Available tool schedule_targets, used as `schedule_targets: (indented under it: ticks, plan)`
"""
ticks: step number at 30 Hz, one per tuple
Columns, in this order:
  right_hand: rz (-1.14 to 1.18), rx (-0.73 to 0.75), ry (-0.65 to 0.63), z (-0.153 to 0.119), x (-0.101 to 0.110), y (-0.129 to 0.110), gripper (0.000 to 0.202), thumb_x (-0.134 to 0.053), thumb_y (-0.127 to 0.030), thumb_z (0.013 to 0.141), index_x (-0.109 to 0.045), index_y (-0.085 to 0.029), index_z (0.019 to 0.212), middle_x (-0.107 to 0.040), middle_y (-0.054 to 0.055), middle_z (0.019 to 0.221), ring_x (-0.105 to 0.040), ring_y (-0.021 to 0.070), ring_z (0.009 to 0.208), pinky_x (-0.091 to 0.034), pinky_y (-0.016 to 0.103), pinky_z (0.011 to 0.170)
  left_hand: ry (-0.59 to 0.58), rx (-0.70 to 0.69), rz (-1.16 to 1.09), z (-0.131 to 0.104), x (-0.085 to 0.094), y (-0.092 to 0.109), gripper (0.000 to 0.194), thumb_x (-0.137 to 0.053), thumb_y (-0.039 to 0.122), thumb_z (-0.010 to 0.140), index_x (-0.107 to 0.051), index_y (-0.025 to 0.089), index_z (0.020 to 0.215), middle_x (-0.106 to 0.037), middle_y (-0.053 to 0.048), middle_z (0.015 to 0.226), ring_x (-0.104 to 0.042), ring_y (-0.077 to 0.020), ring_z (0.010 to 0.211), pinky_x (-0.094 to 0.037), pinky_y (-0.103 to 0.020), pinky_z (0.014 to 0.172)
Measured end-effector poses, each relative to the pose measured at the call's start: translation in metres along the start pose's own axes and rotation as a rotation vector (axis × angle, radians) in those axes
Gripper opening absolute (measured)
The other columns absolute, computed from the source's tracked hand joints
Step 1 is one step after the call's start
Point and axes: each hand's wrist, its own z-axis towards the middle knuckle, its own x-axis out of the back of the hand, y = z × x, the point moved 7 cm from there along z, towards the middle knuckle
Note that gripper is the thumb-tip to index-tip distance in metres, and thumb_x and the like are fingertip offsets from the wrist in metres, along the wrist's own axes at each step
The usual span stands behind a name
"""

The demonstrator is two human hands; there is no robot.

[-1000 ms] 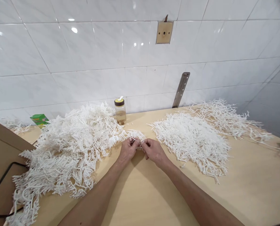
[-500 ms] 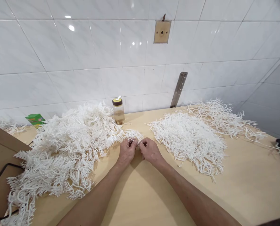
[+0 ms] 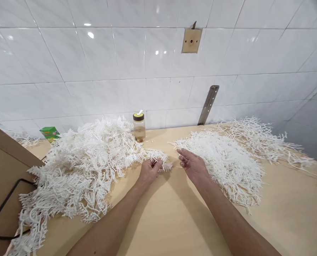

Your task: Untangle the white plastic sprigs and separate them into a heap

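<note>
My left hand (image 3: 150, 171) is closed in a pinch on a white branched strand (image 3: 165, 164), whose frayed end sticks out to the right. The strand lies against the right tip of a big tangled heap of white branching strands (image 3: 94, 160). My right hand (image 3: 193, 165) hovers with fingers apart beside the left edge of a flatter pile of short white pieces (image 3: 227, 161). Nothing clear shows in its fingers. Further back on the right lies a looser spread of white twig-like strands (image 3: 265, 137).
A jar (image 3: 139, 128) with a dark and yellow lid stands behind the big heap. A green box (image 3: 49, 133) is at the left. A brown board (image 3: 6, 185) and a black metal rod (image 3: 4, 204) border the left side. A metal bracket (image 3: 208, 105) leans at the tiled wall (image 3: 158, 92).
My right hand has come away from the left, moving right toward the flatter pile, and its fingers have opened. My left hand keeps its pinch. The whole view has shifted slightly.
</note>
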Motion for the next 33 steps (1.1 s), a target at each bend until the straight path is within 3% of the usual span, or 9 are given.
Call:
schedule_targets:
  ticks: [5,11,14,17,19,21,24,28,33]
  plan:
    - [0.075,-0.1,-0.062,-0.01,-0.016,0.017,0.027,-0.083,-0.029,0.066,-0.065,-0.016,0.08,-0.073,0.007,0.095,-0.053,0.0055,0.052,-0.046,0.016,0.039,0.054,-0.015,0.0,0.002,0.004,0.0,0.036,-0.065,0.049,0.074,-0.059,0.015,0.061,-0.047,0.004,0.049,-0.04,-0.0075,0.042,-0.03,-0.021,0.044]
    - [0.132,0.114,-0.132,-0.008,-0.015,-0.005,0.046,-0.083,-0.029,0.065,-0.061,-0.02,0.104,-0.071,0.002,0.101,-0.06,0.0061,0.061,-0.049,0.015,0.047,0.102,-0.005,-0.023,0.003,0.009,-0.002,0.032,-0.065,0.045,0.074,-0.057,0.016,0.064,-0.046,0.005,0.048,-0.038,-0.007,0.041,-0.028,-0.021,0.042]
    - [-0.115,0.286,0.009,-0.002,0.005,-0.026,0.067,-0.078,-0.033,0.069,-0.049,-0.022,0.128,-0.068,0.007,0.115,-0.064,0.0099,0.064,-0.054,0.02,0.049,0.093,-0.009,-0.017,0.003,0.008,-0.001,0.032,-0.065,0.044,0.075,-0.056,0.016,0.063,-0.044,0.006,0.046,-0.037,-0.007,0.041,-0.027,-0.02,0.042]
    - [-0.481,0.364,0.097,0.001,0.014,-0.036,0.079,-0.069,-0.04,0.077,-0.033,-0.021,0.145,-0.072,0.007,0.101,-0.058,0.0098,0.047,-0.051,0.023,0.039,0.089,-0.011,-0.017,0.003,0.007,-0.002,0.032,-0.066,0.044,0.074,-0.057,0.016,0.064,-0.043,0.006,0.045,-0.037,-0.0072,0.041,-0.027,-0.02,0.042]
    - [-0.619,0.348,0.045,0.0,0.008,-0.032,0.065,-0.061,-0.046,0.082,-0.044,-0.019,0.138,-0.072,0.005,0.086,-0.051,0.0083,0.039,-0.046,0.022,0.035,0.088,-0.013,-0.016,0.003,0.007,-0.003,0.031,-0.065,0.045,0.074,-0.056,0.016,0.064,-0.043,0.006,0.045,-0.037,-0.0072,0.041,-0.027,-0.021,0.042]
    - [-0.684,0.332,-0.033,-0.004,-0.003,-0.023,0.044,-0.058,-0.05,0.083,-0.063,-0.017,0.112,-0.071,0.004,0.077,-0.049,0.0073,0.038,-0.044,0.021,0.035,0.087,-0.016,-0.007,0.004,0.007,-0.004,0.032,-0.065,0.045,0.074,-0.056,0.017,0.063,-0.043,0.006,0.045,-0.037,-0.0073,0.041,-0.028,-0.021,0.042]
    - [-0.778,0.263,-0.194,-0.012,-0.021,-0.004,0.038,-0.059,-0.053,0.082,-0.067,-0.016,0.081,-0.066,0.001,0.064,-0.048,0.0068,0.037,-0.04,0.019,0.036,0.08,-0.048,0.025,0.005,0.007,-0.002,0.034,-0.064,0.047,0.075,-0.056,0.016,0.063,-0.045,0.005,0.046,-0.039,-0.0076,0.041,-0.03,-0.021,0.043]
    - [-0.862,0.106,-0.42,-0.025,-0.039,0.024,0.039,-0.057,-0.055,0.083,-0.067,-0.017,0.083,-0.058,-0.003,0.054,-0.048,0.0066,0.033,-0.033,0.017,0.033,0.072,-0.071,0.044,0.006,0.006,-0.003,0.034,-0.063,0.048,0.075,-0.058,0.016,0.066,-0.05,0.004,0.05,-0.041,-0.0084,0.041,-0.031,-0.022,0.042]
    - [-0.863,0.065,-0.394,-0.029,-0.041,0.031,0.031,-0.061,-0.047,0.081,-0.065,-0.016,0.078,-0.056,-0.004,0.053,-0.05,0.007,0.034,-0.032,0.016,0.033,0.067,-0.109,0.094,0.007,0.006,-0.005,0.029,-0.062,0.043,0.077,-0.057,0.017,0.065,-0.048,0.004,0.048,-0.043,-0.0096,0.043,-0.033,-0.022,0.045]
